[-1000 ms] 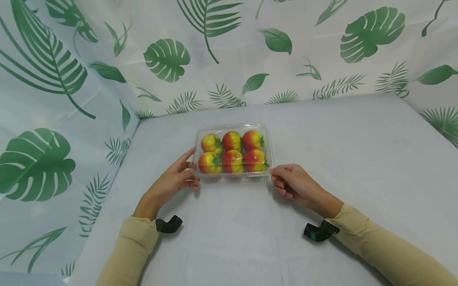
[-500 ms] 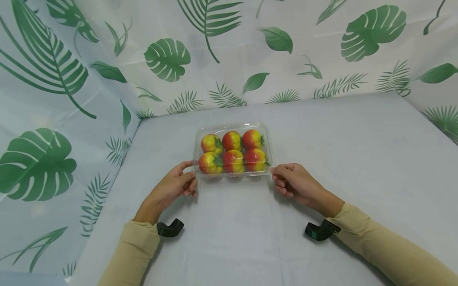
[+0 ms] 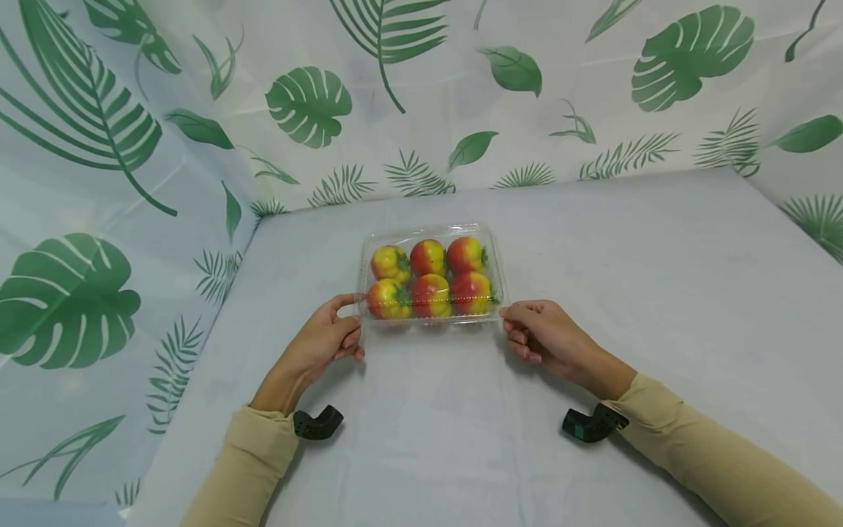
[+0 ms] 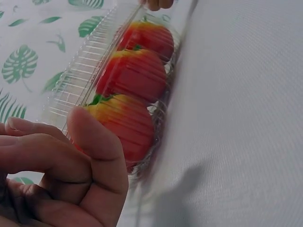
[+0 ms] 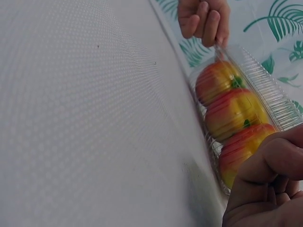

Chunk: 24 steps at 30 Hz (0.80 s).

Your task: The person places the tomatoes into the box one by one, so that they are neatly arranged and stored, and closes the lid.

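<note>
A clear plastic clamshell box (image 3: 428,322) stands on the table, its lid down. Inside, several red-and-yellow fruits (image 3: 431,295) with green tops lie in two rows; their exact kind is unclear. My left hand (image 3: 321,338) holds the near left corner, index finger along the side and thumb by the front edge. In the left wrist view, the thumb (image 4: 97,146) stands in front of the lid's ribbed rim (image 4: 71,87). At the near right corner, my right hand (image 3: 549,340) pinches the box edge between thumb and index finger. Its contact is partly hidden in the right wrist view.
A pale cloth covers the table (image 3: 435,439). Leaf-printed cloth walls (image 3: 421,95) rise behind it and on both sides. Black curved devices sit at both wrists, the left one (image 3: 319,423) and the right one (image 3: 595,423).
My left hand's fingers have drawn in from a wider spread on the box's left side, moving nearer to its front corner. The right hand and the box stay nearly in place.
</note>
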{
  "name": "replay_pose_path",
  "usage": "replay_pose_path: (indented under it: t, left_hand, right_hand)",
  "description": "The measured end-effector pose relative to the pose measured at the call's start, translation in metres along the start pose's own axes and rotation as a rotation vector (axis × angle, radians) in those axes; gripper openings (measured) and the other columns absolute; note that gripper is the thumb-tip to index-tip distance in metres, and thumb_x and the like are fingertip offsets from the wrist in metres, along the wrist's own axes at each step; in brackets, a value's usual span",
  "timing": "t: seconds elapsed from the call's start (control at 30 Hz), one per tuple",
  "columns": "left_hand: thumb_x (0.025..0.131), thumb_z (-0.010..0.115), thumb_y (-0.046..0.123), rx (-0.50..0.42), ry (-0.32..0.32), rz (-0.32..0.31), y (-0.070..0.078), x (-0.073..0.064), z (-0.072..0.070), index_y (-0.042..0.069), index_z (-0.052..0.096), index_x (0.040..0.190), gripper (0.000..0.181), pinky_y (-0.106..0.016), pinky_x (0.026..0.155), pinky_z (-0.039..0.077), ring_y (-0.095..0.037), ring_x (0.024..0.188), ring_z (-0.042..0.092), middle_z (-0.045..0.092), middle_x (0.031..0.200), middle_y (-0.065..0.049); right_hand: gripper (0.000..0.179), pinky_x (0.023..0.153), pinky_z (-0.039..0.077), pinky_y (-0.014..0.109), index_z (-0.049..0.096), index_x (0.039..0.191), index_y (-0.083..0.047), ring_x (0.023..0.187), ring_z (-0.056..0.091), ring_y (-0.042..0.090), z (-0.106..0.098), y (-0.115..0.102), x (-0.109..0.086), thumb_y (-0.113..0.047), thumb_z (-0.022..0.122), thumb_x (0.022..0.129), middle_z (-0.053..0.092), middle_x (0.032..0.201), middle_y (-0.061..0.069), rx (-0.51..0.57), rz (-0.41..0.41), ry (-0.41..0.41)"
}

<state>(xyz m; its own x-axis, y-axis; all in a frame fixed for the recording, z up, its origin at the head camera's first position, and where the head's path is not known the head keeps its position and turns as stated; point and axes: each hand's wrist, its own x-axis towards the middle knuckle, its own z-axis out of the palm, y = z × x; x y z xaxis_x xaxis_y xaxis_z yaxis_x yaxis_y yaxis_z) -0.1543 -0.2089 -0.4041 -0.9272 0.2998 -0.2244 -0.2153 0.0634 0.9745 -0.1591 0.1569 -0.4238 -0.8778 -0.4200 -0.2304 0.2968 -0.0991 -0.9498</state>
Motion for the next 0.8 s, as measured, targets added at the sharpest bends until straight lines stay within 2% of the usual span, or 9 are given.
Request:
replay_pose_path:
  t: [0.2, 0.53, 0.7, 0.8]
  left_hand:
    - [0.112, 0.041, 0.003, 0.004, -0.004, -0.007, -0.001, 0.0, 0.0, -0.006, 0.023, 0.16, 0.052, -0.028, 0.063, 0.057, -0.009, 0.046, 0.037, 0.04, 0.058, 0.002]
    - [0.114, 0.045, 0.013, 0.047, -0.033, -0.047, -0.001, -0.004, -0.008, -0.001, 0.024, 0.163, 0.055, -0.032, 0.069, 0.059, -0.01, 0.048, 0.041, 0.052, 0.065, -0.001]
    - [0.113, 0.052, 0.023, 0.149, 0.022, -0.074, 0.005, -0.005, -0.018, 0.002, 0.03, 0.164, 0.06, -0.03, 0.063, 0.054, -0.012, 0.05, 0.05, 0.063, 0.072, -0.006]
    - [0.114, 0.052, 0.025, 0.212, 0.078, -0.059, 0.012, -0.007, -0.027, 0.002, 0.033, 0.164, 0.058, -0.03, 0.066, 0.056, -0.015, 0.056, 0.057, 0.067, 0.079, -0.008]
  right_hand:
    - [0.035, 0.043, 0.038, 0.018, 0.06, 0.076, -0.008, 0.05, 0.047, 0.009, 0.0, 0.001, -0.001, -0.014, 0.053, 0.11, 0.048, 0.063, 0.0, 0.002, -0.001, -0.003]
    - [0.038, 0.043, 0.037, 0.019, 0.06, 0.075, -0.008, 0.05, 0.046, 0.011, 0.0, 0.004, 0.001, -0.017, 0.05, 0.11, 0.049, 0.062, 0.001, 0.014, 0.014, 0.006]
    - [0.039, 0.044, 0.037, 0.021, 0.059, 0.075, -0.009, 0.052, 0.047, 0.012, -0.007, -0.005, 0.0, -0.025, 0.052, 0.111, 0.049, 0.063, 0.0, -0.049, 0.048, 0.085]
    - [0.04, 0.044, 0.038, 0.022, 0.059, 0.074, -0.01, 0.052, 0.049, 0.01, -0.022, -0.015, 0.001, -0.026, 0.053, 0.111, 0.051, 0.062, -0.001, -0.085, 0.039, 0.165]
